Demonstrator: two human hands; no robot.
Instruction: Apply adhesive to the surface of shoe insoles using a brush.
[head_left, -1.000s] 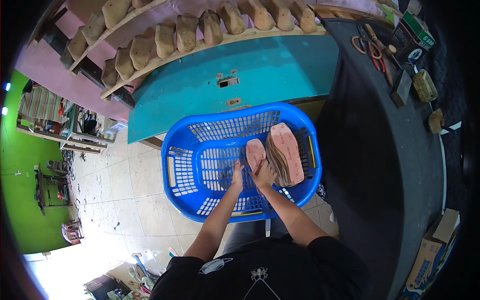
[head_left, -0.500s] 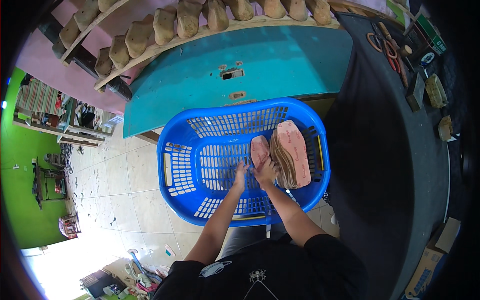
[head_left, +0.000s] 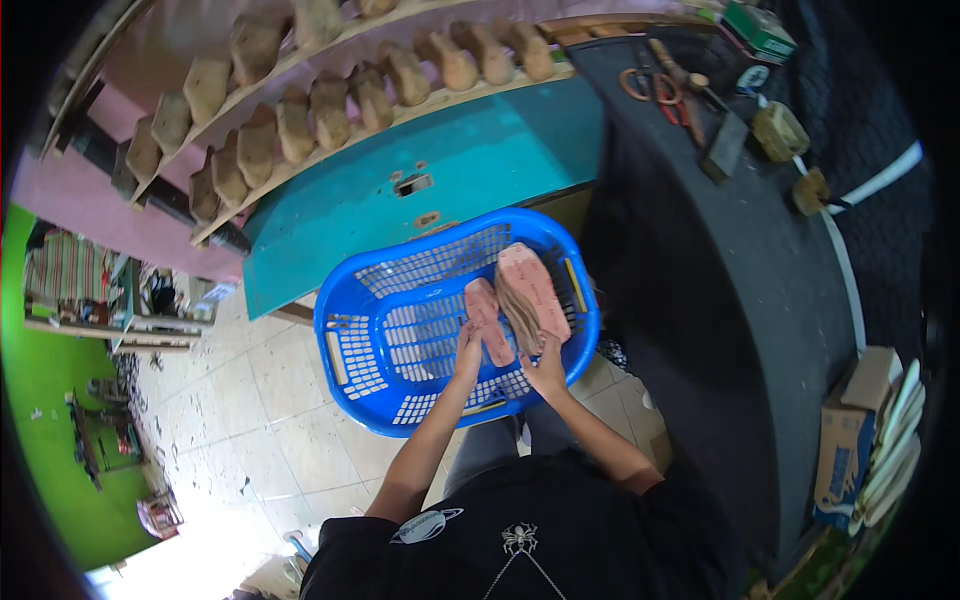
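Observation:
Inside a blue plastic basket (head_left: pixel 340 395) lie pink, sole-shaped pieces that look like insoles. A thick stack of insoles (head_left: pixel 535 285), pink on top with brown layered edges, leans at the basket's right side. Left of it lies a narrower pink insole (head_left: pixel 488 318). My left hand (head_left: pixel 468 352) is closed at the left edge of this narrower insole. My right hand (head_left: pixel 546 370) has its thumb and fingers closed on the near end of the thick stack. The undersides of the pieces are hidden.
Behind the basket stands a turquoise panel (head_left: pixel 330 225), below shelves of wooden shoe lasts (head_left: pixel 330 110). A dark-covered table (head_left: pixel 700 300) on the right bears scissors (head_left: pixel 650 86), a dark block (head_left: pixel 725 148) and a green box (head_left: pixel 757 32). A cardboard box (head_left: pixel 845 440) stands at lower right.
My right hand has moved from the narrower insole to the near end of the stack, uncovering that insole. My left hand now meets its left edge. The view has turned toward the right.

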